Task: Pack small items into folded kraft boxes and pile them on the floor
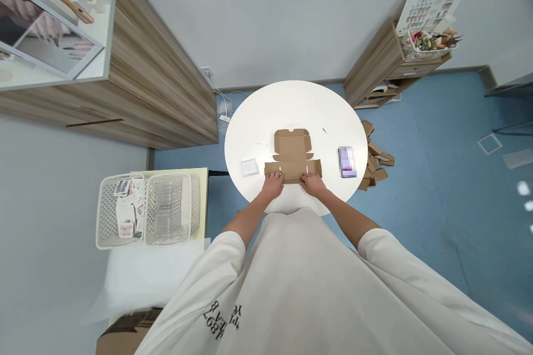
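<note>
An unfolded brown cardboard box [293,145] lies on the white round table [258,113], its lid panel and side flaps spread out away from me. My left hand [273,184] grips the near edge of the box at its left corner, fingers bent over the cardboard. At the right corner of the same edge, my right hand [313,184] holds on in a like way. Both thumbs are hard to make out. Two short white slits show in the panel just beyond my fingers.
A small white square item [250,167] lies left on the table, a blurred purple phone-like item [347,162] right. Folded cardboard boxes [375,163] are piled on the floor at right. White baskets [169,208] stand at left. Cabinets [166,66] flank the wall.
</note>
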`<control>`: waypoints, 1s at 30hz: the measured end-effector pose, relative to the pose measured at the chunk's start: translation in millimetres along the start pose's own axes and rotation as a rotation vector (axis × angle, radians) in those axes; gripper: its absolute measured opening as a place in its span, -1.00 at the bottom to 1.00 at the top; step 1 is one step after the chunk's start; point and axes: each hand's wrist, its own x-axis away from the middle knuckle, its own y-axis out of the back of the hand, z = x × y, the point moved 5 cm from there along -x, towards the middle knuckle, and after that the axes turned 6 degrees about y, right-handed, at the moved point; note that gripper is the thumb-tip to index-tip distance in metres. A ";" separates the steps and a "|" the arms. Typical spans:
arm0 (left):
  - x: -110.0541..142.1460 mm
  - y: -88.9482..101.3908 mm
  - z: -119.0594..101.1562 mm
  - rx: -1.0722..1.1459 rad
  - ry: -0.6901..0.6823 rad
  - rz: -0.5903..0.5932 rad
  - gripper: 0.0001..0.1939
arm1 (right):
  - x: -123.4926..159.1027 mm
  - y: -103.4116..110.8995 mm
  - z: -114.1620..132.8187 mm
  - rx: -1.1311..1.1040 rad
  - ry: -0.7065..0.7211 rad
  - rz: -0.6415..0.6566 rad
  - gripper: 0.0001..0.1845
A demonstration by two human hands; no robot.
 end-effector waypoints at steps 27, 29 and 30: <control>-46.6 24.5 -36.3 0.122 0.127 0.186 -0.39 | -77.8 62.0 -86.0 -0.535 -0.386 -0.200 -0.49; -46.4 23.1 -35.9 0.140 0.132 0.179 -0.36 | -75.9 64.3 -84.7 -0.574 -0.387 -0.264 -0.49; -46.4 22.8 -35.9 0.149 0.136 0.174 -0.34 | -74.1 65.3 -84.3 -0.578 -0.390 -0.291 -0.50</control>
